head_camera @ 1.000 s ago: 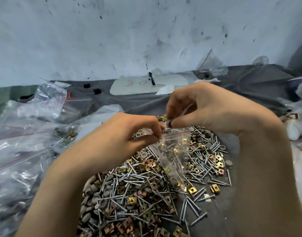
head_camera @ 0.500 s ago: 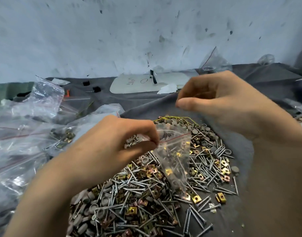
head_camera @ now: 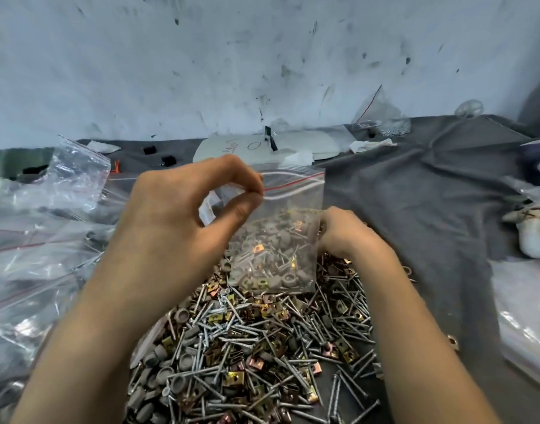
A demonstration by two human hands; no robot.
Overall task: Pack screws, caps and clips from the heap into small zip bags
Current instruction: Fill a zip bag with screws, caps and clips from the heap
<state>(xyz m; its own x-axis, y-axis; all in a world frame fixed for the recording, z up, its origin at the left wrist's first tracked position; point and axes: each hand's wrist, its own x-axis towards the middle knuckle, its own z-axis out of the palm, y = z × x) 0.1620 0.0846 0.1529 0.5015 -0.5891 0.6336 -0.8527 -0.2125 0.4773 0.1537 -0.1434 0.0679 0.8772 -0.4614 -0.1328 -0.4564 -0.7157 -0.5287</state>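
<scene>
Over grey cloth, left hand pinches zip bag; right hand curls into heap, grip unclear.

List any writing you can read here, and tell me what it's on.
"O" (or a zero): handwritten on the white sheet lying by the wall.
Handwriting left of it on the same sheet: too blurred to read.
Zip bag pinched by the left hand: no print visible.

Right hand blurred, its fingers unclear at zip bag edge; heap cut off at bottom
</scene>
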